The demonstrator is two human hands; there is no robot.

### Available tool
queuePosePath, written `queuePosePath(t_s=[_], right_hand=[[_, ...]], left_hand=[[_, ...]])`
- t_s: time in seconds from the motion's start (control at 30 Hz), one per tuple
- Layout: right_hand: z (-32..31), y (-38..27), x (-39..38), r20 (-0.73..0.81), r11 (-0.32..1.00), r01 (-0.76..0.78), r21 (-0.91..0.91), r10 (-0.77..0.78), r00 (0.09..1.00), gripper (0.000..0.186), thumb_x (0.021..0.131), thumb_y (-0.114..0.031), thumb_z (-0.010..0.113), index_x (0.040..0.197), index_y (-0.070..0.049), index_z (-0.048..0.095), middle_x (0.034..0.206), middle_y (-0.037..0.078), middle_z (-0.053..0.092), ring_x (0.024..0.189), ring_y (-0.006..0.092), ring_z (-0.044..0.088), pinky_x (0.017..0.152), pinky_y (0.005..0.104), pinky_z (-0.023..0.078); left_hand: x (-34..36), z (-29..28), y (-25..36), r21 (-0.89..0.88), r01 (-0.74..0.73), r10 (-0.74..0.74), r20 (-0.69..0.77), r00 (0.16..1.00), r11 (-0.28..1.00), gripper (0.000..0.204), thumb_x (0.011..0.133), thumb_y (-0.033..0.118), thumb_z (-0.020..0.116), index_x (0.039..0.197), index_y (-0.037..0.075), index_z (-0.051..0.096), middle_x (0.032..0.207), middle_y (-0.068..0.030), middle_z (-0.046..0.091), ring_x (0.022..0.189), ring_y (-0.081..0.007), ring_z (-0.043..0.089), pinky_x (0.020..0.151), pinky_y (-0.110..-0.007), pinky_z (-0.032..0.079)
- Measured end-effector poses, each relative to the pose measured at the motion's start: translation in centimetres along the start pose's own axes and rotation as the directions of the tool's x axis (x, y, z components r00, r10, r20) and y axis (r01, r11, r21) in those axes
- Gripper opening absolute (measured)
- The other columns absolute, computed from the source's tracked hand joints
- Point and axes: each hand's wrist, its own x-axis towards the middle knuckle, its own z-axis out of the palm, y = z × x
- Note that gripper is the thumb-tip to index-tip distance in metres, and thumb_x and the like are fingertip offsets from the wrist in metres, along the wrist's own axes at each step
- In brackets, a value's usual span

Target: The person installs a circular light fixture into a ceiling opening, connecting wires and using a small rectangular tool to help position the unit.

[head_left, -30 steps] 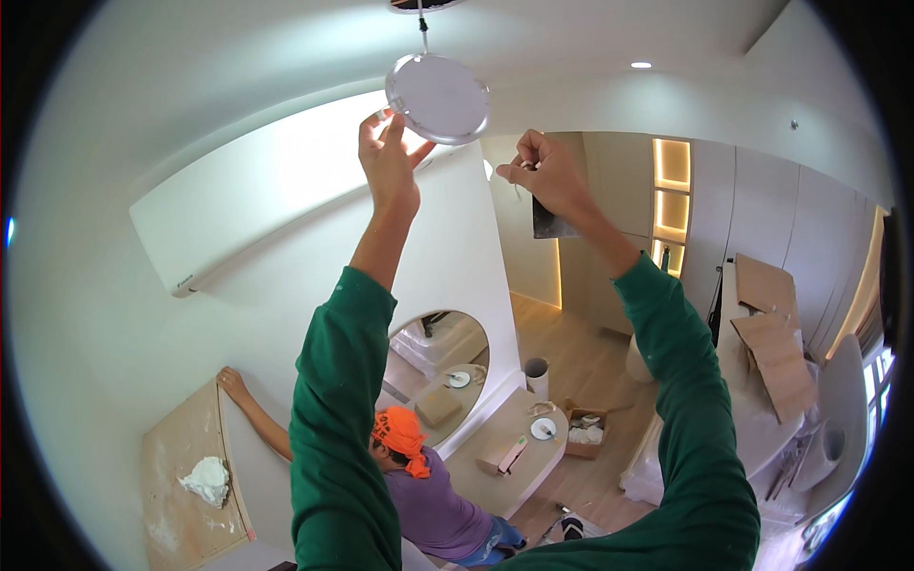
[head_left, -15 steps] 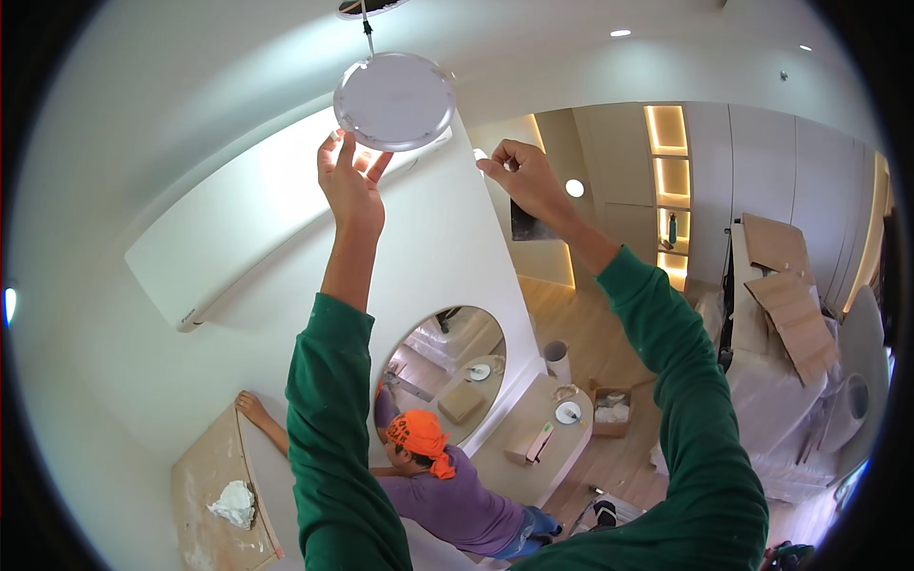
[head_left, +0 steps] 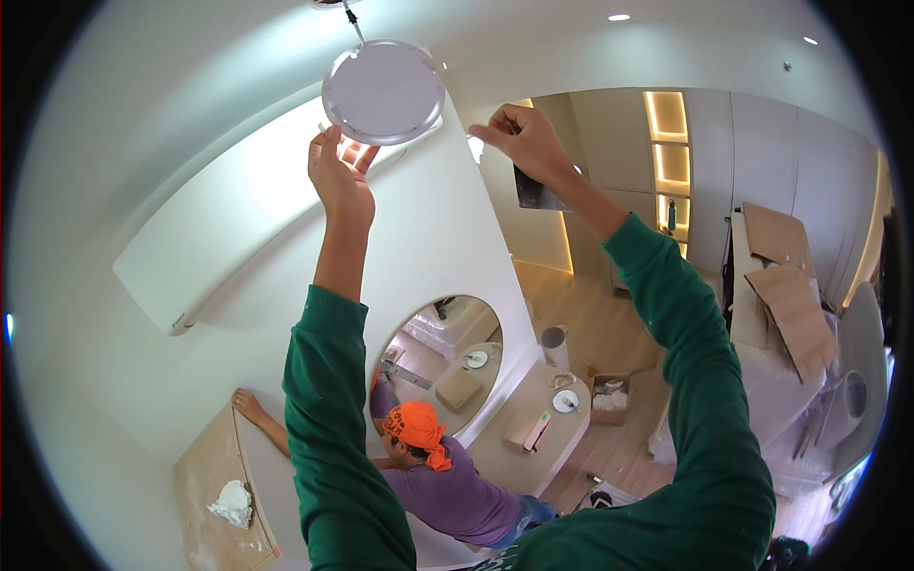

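A round, pale ceiling light [head_left: 383, 92] hangs by a short cable [head_left: 353, 19] just below a hole in the ceiling. My left hand [head_left: 342, 181] grips its lower left rim, fingertips partly behind the disc. A small white piece shows by those fingertips; I cannot make out what it is. To the right of the light and apart from it, my right hand [head_left: 526, 141] is raised with curled fingers. Whether anything sits inside that curl is hidden.
A white air conditioner [head_left: 228, 205] lines the wall behind my left arm. Below, a person in an orange head covering [head_left: 416, 428] leans near a board [head_left: 205, 476] bearing white paste. A round mirror [head_left: 443, 362], a counter [head_left: 495, 462] and wrapped furniture with cardboard [head_left: 795, 319] stand around.
The light and my left hand have shifted slightly up and left in view. My right hand is a little higher, its fingers still curled. The whole view has tilted slightly.
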Motion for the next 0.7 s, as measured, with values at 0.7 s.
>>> queuePosePath(t_s=[0.7], right_hand=[[6.3, -1.2, 5.0, 0.587, 0.825, -0.342, 0.449, 0.015, 0.809, 0.036, 0.107, -0.034, 0.051, 0.101, -0.006, 0.071, 0.069, -0.008, 0.04, 0.061, 0.004, 0.035, 0.052, 0.0215, 0.03]], left_hand=[[0.1, -1.2, -0.1, 0.078, 0.241, -0.25, 0.138, 0.958, 0.967, 0.045, 0.097, 0.025, 0.058, 0.128, -0.005, 0.046, 0.136, -0.0238, 0.049, 0.124, -0.0329, 0.056, 0.107, -0.04, 0.05]])
